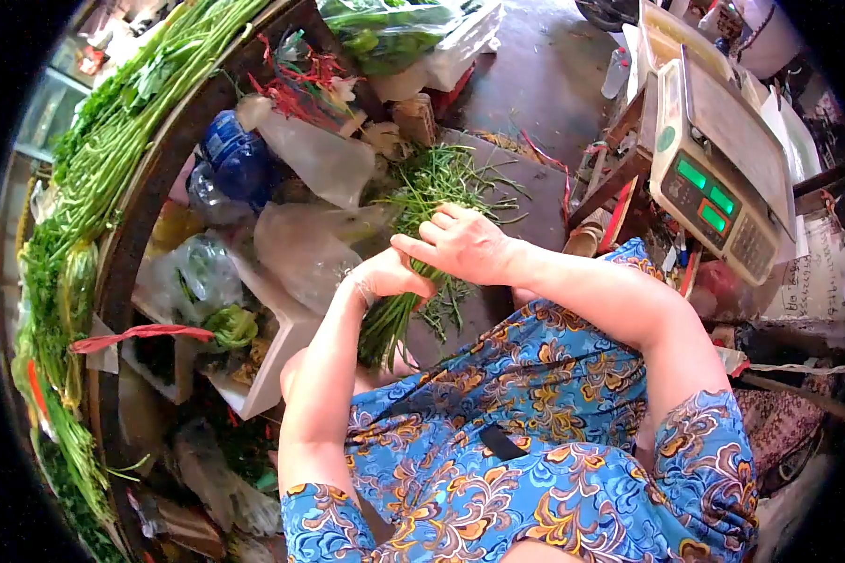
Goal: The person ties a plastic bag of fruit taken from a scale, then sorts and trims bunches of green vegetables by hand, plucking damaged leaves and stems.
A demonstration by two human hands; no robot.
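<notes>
A bunch of thin green leafy stems (383, 330) slants through both hands in front of my lap. My left hand (391, 276) is wrapped round the middle of the stems, with a bracelet at its wrist. Just above it, my right hand (467, 246) curls its fingers over the upper part of the bunch; the stems hide its fingertips' exact hold. Beyond the right hand, a heap of loose cut greens (453, 174) lies on a dark flat surface (533, 192). I cannot tell where the bunch ends and that heap begins.
A digital scale (714, 159) with lit green displays stands at the right. Long leafy vegetables (127, 117) line a curved shelf on the left. Clear plastic bags (314, 155), a white foam box (270, 347) and red ties (314, 89) crowd the space between. A bag of greens (385, 42) sits at the back.
</notes>
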